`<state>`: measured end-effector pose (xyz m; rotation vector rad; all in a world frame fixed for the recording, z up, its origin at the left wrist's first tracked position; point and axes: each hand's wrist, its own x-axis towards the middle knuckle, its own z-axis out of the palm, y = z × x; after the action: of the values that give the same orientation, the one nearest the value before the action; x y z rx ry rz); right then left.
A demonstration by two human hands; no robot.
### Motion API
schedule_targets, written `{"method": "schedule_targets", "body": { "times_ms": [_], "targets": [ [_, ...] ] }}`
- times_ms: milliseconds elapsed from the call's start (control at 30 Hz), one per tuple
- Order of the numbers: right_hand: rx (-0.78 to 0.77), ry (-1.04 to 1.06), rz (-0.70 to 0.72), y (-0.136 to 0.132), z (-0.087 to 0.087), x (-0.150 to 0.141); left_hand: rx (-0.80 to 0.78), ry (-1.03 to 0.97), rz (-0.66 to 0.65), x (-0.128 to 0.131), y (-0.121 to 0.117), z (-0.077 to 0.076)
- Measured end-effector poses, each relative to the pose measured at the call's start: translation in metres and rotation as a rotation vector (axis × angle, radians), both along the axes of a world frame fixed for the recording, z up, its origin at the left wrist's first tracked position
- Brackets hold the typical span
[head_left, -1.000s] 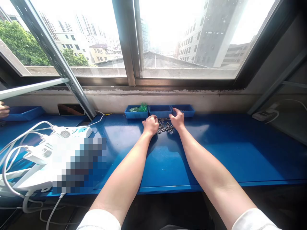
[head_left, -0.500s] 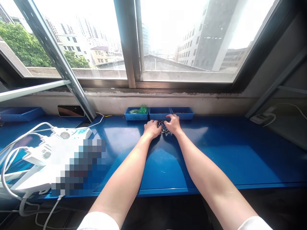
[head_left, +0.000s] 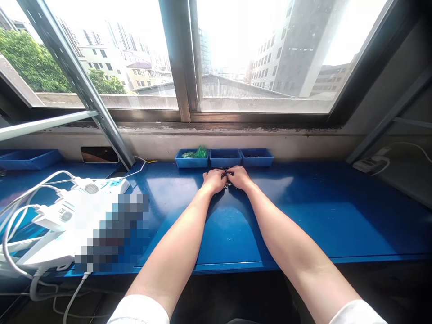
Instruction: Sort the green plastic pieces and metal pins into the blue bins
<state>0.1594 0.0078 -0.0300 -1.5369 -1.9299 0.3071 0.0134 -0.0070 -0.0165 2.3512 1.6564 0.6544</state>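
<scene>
A pile of small, thin, dark and silver metal pieces [head_left: 227,185], which look like screws, lies on the blue tabletop and is mostly covered by my hands. My left hand [head_left: 214,180] rests at the pile's left side, fingers curled and thumb toward the middle. From the right, my right hand [head_left: 239,177] reaches over the pile with fingers bent and drawn together. The fingertips of both hands nearly meet, and what they pinch is too small to make out. Just behind them stands the middle blue bin [head_left: 225,158], its inside dark.
Beside it are a left bin [head_left: 191,163] holding a green plastic bag [head_left: 201,152] and a right bin [head_left: 257,161] with small dark pieces. White power strips and plugs [head_left: 84,211] with cables cover the left side. A phone-like slab [head_left: 100,155] leans on the wall.
My right hand has moved left and down over the pile, and its fingers have come together beside my left hand. The left hand has hardly moved.
</scene>
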Motion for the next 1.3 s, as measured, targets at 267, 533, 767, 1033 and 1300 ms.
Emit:
{"method": "schedule_targets", "body": {
  "times_ms": [267,533,767,1033,1300],
  "targets": [
    [0.05,0.016,-0.01,-0.003,0.001,-0.001,-0.01,-0.006,-0.006,0.001,-0.001,0.001],
    [0.004,0.063,-0.071,-0.002,0.002,-0.001,-0.018,0.012,-0.018,0.0,0.0,0.002],
    [0.061,0.077,-0.056,-0.002,0.001,-0.002,-0.022,-0.008,0.004,0.0,0.0,0.002],
    [0.154,0.408,-0.019,-0.008,0.011,-0.007,0.082,-0.153,-0.023,0.003,-0.007,0.007],
    [-0.026,0.776,0.029,-0.004,0.013,-0.008,0.13,-0.288,-0.101,0.002,-0.006,0.009]
  ]
}}
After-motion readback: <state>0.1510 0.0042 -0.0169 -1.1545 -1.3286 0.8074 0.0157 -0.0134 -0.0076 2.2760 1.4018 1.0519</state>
